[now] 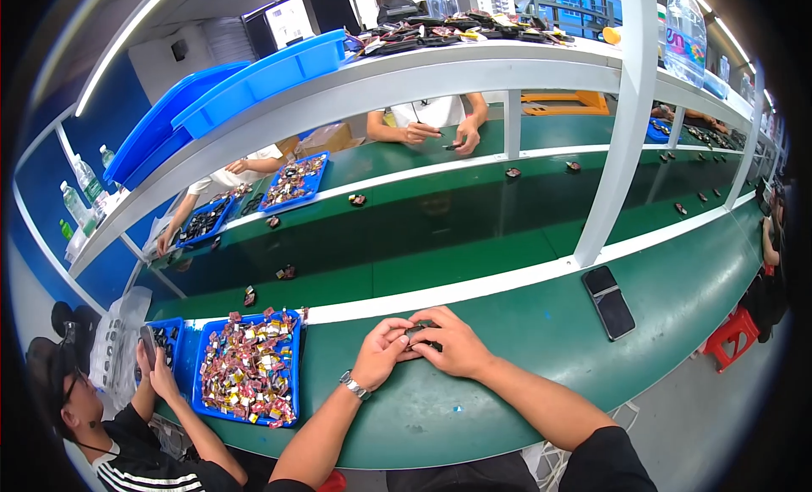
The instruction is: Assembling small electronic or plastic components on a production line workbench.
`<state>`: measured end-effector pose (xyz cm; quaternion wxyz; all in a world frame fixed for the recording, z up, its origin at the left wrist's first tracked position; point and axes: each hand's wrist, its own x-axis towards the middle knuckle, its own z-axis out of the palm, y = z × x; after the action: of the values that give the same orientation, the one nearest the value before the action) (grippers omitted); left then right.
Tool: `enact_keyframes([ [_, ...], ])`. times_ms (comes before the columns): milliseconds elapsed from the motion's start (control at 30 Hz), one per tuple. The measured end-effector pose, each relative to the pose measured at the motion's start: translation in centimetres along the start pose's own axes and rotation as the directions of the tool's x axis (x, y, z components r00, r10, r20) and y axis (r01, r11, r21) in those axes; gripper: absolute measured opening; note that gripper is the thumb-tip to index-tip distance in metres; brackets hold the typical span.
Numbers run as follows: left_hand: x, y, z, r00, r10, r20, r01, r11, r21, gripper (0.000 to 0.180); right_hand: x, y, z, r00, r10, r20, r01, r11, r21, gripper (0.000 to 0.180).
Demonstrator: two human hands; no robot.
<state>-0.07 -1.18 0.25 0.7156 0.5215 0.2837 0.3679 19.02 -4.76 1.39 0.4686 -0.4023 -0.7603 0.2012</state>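
My left hand [381, 354], with a metal watch on its wrist, and my right hand [452, 343] meet over the green work surface [507, 407]. Between their pinched fingertips is a small dark part [414, 330], mostly covered by the fingers, so its exact kind does not show. Left of my left forearm stands a blue tray [298, 365] heaped with small red, white and yellow pieces [245, 369]. To the right of my right hand, apart from it, a black phone [608, 303] lies on the surface.
A white rail [440, 297] and post [622, 137] separate my bench from a green belt [423, 259] carrying scattered small parts. Overhead, a shelf holds blue trays [262, 79] and dark parts [457, 31]. At left a person [156, 407] holds a phone; others work across the belt.
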Motion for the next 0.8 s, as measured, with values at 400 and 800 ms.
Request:
enact_keyframes([
  [400,0.2,-0.3,-0.5,0.999,0.004,0.041,-0.001,0.998,-0.058,0.022,0.0,0.1,0.9,0.996,0.021,-0.091,-0.028,0.997,-0.065,0.013],
  [800,0.1,-0.2,-0.6,0.999,-0.008,0.049,0.012,0.996,-0.088,0.023,-0.3,-0.1,1.1,0.992,0.086,-0.091,-0.087,0.996,-0.014,0.016],
])
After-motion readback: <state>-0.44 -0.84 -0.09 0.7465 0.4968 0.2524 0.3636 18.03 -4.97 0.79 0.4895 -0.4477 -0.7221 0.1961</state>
